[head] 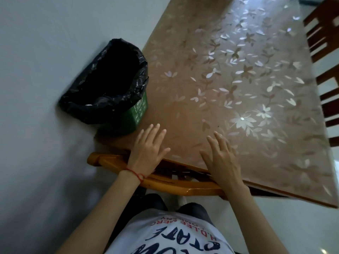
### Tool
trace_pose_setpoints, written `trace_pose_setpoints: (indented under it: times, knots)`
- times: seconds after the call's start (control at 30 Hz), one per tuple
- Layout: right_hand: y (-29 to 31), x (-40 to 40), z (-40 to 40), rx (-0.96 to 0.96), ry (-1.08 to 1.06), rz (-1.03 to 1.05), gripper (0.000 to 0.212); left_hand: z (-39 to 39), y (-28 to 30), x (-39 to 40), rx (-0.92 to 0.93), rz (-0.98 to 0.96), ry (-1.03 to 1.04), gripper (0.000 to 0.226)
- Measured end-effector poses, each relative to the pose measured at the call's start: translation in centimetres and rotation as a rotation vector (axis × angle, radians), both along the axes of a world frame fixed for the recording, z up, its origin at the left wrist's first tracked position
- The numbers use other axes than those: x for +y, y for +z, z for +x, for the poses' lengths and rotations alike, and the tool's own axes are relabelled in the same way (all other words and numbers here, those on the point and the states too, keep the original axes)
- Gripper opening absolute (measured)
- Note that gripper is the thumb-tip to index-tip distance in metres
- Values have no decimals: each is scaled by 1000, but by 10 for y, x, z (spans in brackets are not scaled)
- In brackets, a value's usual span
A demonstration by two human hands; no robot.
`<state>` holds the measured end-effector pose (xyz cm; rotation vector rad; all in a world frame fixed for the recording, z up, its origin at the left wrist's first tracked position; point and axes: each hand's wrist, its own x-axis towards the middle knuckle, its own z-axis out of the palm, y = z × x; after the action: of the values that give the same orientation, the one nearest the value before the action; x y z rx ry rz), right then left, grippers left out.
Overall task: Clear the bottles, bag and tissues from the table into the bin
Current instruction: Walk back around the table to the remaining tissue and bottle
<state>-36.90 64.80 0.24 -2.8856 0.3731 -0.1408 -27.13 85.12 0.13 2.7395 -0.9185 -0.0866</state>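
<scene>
A green bin (139,114) lined with a black plastic bag (110,79) stands on the floor against the table's left edge. Its inside is dark and I cannot tell what lies in it. The brown table (238,79) has a glossy flower-patterned cover, and no bottles, bag or tissues show on it. My left hand (148,151) rests flat on the near left corner of the table, fingers spread, holding nothing. My right hand (220,158) lies flat on the near edge a little to the right, also holding nothing.
A light wooden chair back (165,180) sits between me and the table's near edge. Dark wooden chairs (326,70) stand along the table's right side. Pale floor (36,125) lies to the left of the bin.
</scene>
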Motion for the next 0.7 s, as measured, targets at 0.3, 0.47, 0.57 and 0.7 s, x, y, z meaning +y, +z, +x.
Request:
trace_pose_setpoints:
  times: [0.3,0.47,0.57,0.7]
  knots:
    - [8,6,-76,-82,-462,-16,46,5,-1,-41,-63,72,-437,57]
    - [8,8,-136,-107,-705,-19,47,-14,0,-85,-65,52,-662,58]
    - [6,10,-172,-110,-858,-29,45,-38,2,-118,-49,21,-799,58]
    - [3,7,-218,-78,-1025,-35,44,-75,4,-167,-45,14,-958,58]
